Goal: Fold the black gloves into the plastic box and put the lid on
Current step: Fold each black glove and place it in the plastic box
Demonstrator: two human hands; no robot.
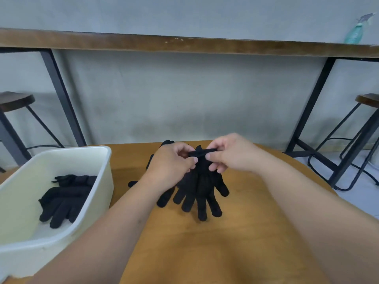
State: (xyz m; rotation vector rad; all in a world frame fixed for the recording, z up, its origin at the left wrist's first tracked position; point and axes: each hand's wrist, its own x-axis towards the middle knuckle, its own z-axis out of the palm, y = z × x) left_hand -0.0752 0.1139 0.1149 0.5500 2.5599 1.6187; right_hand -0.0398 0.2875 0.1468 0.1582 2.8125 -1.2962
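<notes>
Black knit gloves [202, 187], a stacked pair, hang cuff-up at the centre of view over the wooden surface [242, 232], glove digits pointing down toward 6 o'clock and touching or nearly touching the wood; contact cannot be confirmed. Left hand [174, 162] pinches the cuff from the 9 o'clock side, fingers curled in on the fabric. Right hand [229, 154] pinches the same cuff from the 3 o'clock side, thumb and forefinger closed on a folded band of the black knit. The two hands sit just beside each other, knuckles nearly meeting over the cuff.

More black glove fabric [151, 160] shows behind the left hand at 9 to 11 o'clock of the held pair, lying on the surface; how many pieces cannot be told.

Cream plastic box [102, 181] stands at 9 o'clock of the hands, on the left edge of the surface, open on top. Inside it lie folded black gloves [63, 199], against the near-right wall.

Background: long wooden shelf-table [184, 45] on black metal legs against a grey wall, at 12 o'clock. One dark stool [14, 100] at far 9 o'clock, another stool [367, 100] at far 3 o'clock. Green spray bottle [355, 32] on the back table, at 1 o'clock, blurred.
</notes>
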